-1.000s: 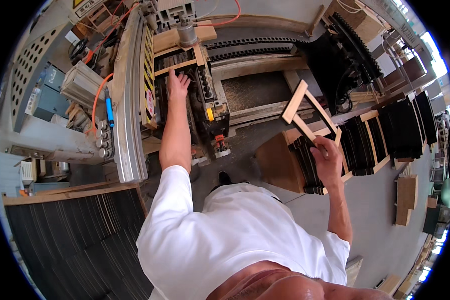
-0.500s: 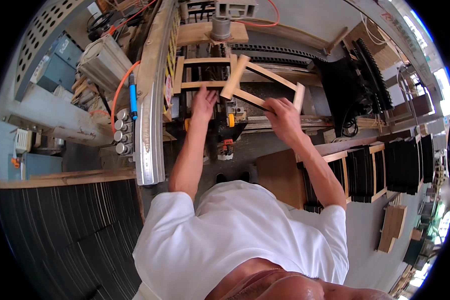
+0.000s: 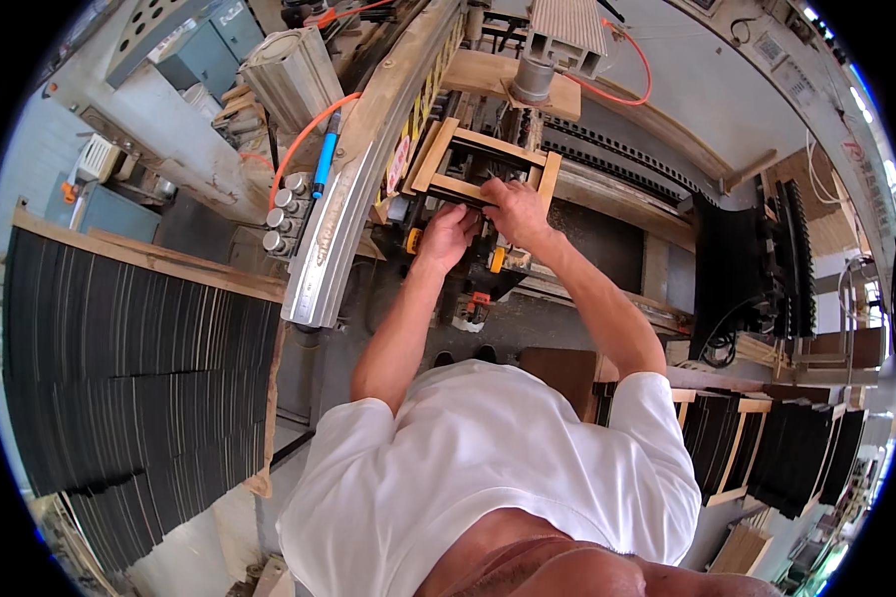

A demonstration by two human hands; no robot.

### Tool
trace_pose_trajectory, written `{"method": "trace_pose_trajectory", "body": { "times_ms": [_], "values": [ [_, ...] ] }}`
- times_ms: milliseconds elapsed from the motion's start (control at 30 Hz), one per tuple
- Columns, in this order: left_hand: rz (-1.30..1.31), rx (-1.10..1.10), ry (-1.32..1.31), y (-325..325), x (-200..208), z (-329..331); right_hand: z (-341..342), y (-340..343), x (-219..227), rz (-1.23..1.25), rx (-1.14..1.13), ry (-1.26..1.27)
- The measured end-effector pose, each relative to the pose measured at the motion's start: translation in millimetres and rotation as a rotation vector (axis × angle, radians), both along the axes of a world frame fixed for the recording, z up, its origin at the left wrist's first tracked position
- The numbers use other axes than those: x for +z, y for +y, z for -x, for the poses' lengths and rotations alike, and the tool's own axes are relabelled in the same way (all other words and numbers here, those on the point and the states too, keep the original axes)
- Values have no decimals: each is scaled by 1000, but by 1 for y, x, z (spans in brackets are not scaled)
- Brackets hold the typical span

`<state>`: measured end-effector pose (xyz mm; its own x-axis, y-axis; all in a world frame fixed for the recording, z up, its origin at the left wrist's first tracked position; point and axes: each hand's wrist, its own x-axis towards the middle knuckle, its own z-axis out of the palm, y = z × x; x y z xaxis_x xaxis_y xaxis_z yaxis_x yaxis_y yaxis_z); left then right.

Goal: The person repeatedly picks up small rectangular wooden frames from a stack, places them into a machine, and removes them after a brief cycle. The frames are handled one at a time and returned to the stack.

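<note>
A rectangular wooden frame (image 3: 435, 155) with pale end pieces and dark inner edges lies in the machine in front of me, over another wooden frame whose edge (image 3: 416, 167) shows at its left. My right hand (image 3: 516, 211) is closed on the near rail, toward its right end. Close beside it, my left hand (image 3: 450, 237) has its fingers curled at the underside of the same rail; its fingertips are partly hidden. Yellow-orange rollers (image 3: 497, 260) sit just below the hands. Beyond the frame stands a metal cylinder (image 3: 533, 82) on a wooden block (image 3: 468, 73).
At left runs a metal beam (image 3: 321, 264) with a blue marker-like tube (image 3: 326, 157) and round knobs (image 3: 287, 211). Stacked dark-edged strips (image 3: 139, 368) fill the lower left. More black-and-wood frames (image 3: 727, 448) stand at right. A black cable chain (image 3: 796, 259) hangs at far right.
The frame my right hand held tilted at the right now lies level over the other one. Both hands have come together at its near rail. My view has turned slightly.
</note>
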<state>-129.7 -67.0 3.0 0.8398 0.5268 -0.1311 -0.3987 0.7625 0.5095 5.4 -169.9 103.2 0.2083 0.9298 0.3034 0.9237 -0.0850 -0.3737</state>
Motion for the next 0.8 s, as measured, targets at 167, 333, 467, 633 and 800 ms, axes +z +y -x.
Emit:
{"method": "trace_pose_trajectory", "body": {
  "times_ms": [167, 333, 467, 633, 800],
  "values": [
    [-28, 162, 193, -22, 11, 16, -39, 24, -7, -93, 31, -23],
    [-31, 193, 217, -75, 17, 91, -64, 60, -18, -87, 49, 3],
    [-43, 279, 268, -124, 30, 147, -76, 72, -30, -81, 69, 25],
    [34, 348, 309, -157, 45, 183, -78, 79, -30, -73, 84, 94],
    [23, 348, 393, -156, 52, 201, -69, 93, -29, -59, 33, 92]
  ]
}}
